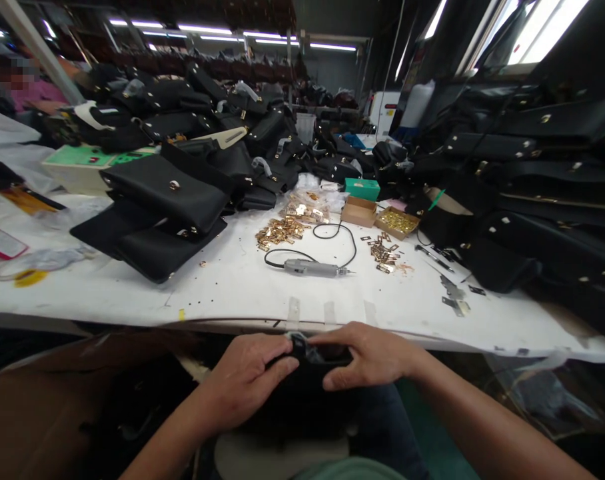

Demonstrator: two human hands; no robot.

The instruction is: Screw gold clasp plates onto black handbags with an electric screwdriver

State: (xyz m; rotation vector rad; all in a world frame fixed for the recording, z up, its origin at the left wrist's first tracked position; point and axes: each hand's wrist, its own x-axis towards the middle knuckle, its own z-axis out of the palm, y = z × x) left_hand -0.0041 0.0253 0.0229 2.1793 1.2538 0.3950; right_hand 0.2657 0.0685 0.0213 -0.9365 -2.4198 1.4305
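Observation:
A black bag (307, 387) is on my lap below the table's front edge, its lower part dark and hard to make out. My left hand (250, 373) grips its top edge from the left, thumb and fingers close together near a small plastic-wrapped part. From the right, my right hand (370, 357) takes hold of the same top edge, index finger stretched toward the middle and thumb lower down. Beyond my hands a grey electric screwdriver (312, 269) lies on the white table (252, 300), its black cord looped behind it.
Gold metal fittings (282, 230) are heaped mid-table. An open box of small gold pieces (397, 221) stands right of a brown box (358, 211). Loose metal plates (382, 252) lie nearby. Black bags are stacked left (167, 193) and right (557, 173).

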